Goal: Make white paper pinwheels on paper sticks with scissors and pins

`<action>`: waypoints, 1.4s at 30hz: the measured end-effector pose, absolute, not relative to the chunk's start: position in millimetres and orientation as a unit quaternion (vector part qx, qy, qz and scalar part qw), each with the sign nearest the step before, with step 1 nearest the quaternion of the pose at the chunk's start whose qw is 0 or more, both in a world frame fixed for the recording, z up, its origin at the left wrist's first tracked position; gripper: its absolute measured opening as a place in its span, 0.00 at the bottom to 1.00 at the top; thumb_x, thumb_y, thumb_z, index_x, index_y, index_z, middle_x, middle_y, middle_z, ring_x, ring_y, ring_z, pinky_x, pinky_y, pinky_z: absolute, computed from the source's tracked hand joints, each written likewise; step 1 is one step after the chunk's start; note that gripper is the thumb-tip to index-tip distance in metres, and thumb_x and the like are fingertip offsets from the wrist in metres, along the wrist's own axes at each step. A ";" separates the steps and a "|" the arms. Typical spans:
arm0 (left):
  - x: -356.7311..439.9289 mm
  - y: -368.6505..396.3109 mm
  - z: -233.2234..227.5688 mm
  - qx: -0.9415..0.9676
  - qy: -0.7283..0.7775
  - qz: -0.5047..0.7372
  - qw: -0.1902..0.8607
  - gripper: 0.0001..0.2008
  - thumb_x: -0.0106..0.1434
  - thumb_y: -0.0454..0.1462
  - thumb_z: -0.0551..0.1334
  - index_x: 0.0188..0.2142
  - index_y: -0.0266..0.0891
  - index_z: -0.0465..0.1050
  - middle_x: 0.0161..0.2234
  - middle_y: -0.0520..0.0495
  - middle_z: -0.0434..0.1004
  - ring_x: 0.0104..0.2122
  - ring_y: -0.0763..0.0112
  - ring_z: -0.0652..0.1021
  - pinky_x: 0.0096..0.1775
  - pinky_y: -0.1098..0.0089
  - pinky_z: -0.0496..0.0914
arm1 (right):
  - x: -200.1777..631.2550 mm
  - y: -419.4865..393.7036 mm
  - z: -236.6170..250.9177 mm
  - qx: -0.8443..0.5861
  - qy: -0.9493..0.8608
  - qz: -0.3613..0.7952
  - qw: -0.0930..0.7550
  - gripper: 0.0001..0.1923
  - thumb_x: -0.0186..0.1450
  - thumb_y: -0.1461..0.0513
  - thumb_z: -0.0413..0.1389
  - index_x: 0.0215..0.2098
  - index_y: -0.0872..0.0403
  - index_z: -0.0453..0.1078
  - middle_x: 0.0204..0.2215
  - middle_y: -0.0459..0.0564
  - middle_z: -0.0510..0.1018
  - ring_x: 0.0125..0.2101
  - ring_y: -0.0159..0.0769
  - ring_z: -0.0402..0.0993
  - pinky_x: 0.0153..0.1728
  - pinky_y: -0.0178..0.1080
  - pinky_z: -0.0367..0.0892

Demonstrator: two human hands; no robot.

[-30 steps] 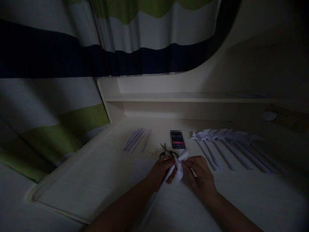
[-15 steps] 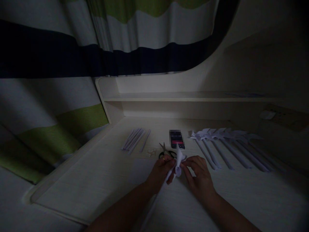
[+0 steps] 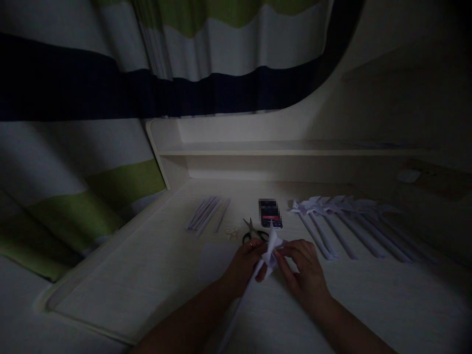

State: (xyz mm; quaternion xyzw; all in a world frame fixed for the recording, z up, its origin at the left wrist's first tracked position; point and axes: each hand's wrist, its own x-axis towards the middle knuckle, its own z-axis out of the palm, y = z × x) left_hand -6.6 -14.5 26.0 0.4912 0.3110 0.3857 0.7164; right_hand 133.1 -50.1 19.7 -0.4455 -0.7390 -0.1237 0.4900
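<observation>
Both hands meet over the counter (image 3: 147, 275). Left hand (image 3: 245, 263) and right hand (image 3: 304, 273) each pinch the white paper pinwheel (image 3: 272, 246) in their fingers. Scissors (image 3: 252, 231) lie just behind.

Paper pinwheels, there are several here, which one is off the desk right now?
The pinwheel pinched between the left hand and right hand, its stick running down toward the camera. The others lie in a row on the desk.
</observation>
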 end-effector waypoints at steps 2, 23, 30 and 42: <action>-6.1 -15.1 27.7 0.485 0.312 0.384 0.721 0.13 0.52 0.45 0.58 0.23 0.37 0.60 0.10 0.58 0.58 0.09 0.81 0.58 0.12 0.77 0.49 | 134.1 -49.4 18.9 -0.445 -0.739 -0.114 0.492 0.04 0.57 0.67 0.53 0.31 0.54 0.65 0.26 0.48 0.69 0.29 0.36 0.65 0.32 0.42 0.61; -24.1 14.9 36.6 0.191 0.276 0.575 0.746 0.04 0.49 0.29 0.57 0.20 0.34 0.62 0.17 0.54 0.62 0.16 0.83 0.65 0.16 0.82 0.58 | 89.5 -67.8 7.5 -0.478 -0.700 0.327 0.418 0.17 0.63 0.57 0.42 0.20 0.55 0.61 0.17 0.43 0.65 0.21 0.29 0.63 0.22 0.31 0.57; -22.6 25.3 25.9 0.148 0.252 0.625 0.723 0.05 0.51 0.27 0.57 0.22 0.34 0.64 0.19 0.53 0.65 0.19 0.81 0.68 0.20 0.81 0.63 | 75.8 -72.5 4.6 -0.518 -0.659 0.347 0.420 0.11 0.58 0.59 0.48 0.20 0.53 0.55 0.15 0.39 0.58 0.18 0.26 0.56 0.19 0.30 0.53; -18.0 25.8 24.0 0.163 0.250 0.633 0.714 0.05 0.52 0.27 0.57 0.23 0.36 0.66 0.21 0.53 0.66 0.22 0.79 0.70 0.27 0.78 0.67 | 85.9 -61.6 6.1 -0.548 -0.676 0.319 0.376 0.05 0.53 0.65 0.49 0.20 0.55 0.61 0.15 0.40 0.64 0.18 0.27 0.61 0.19 0.30 0.53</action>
